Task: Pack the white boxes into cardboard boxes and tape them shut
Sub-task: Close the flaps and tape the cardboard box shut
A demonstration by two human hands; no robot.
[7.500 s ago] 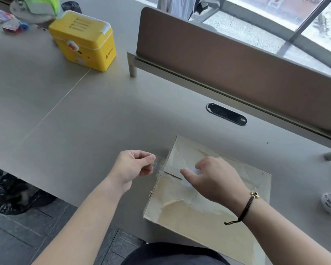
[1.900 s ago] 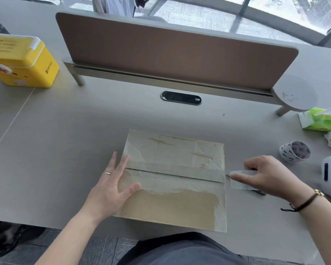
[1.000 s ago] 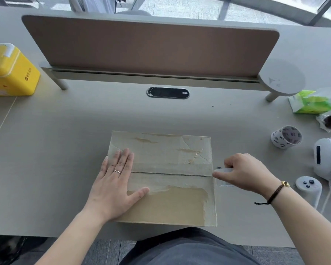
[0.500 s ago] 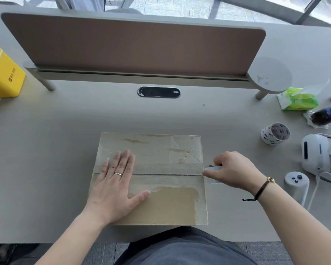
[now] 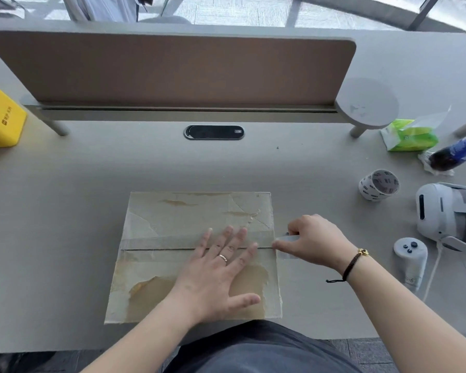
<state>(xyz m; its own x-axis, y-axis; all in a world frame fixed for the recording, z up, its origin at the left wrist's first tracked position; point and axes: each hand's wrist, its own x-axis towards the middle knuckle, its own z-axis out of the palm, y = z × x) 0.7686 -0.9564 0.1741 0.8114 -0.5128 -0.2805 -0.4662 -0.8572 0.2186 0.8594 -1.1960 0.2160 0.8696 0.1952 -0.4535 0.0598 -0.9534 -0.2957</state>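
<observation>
A: Left hand, anything worn?
B: Thin gold ring on the ring finger. Arm bare, no sleeve.
A: Right hand?
B: Dark braided cord bracelet with a small gold charm, loose tail hanging off the wrist. Bare forearm too.
A: Clothes?
B: Dark grey fabric at the lap.

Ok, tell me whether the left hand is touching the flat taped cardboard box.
Touching: the head view shows the left hand pressed flat on the cardboard box, fingers spread across its seam.
</observation>
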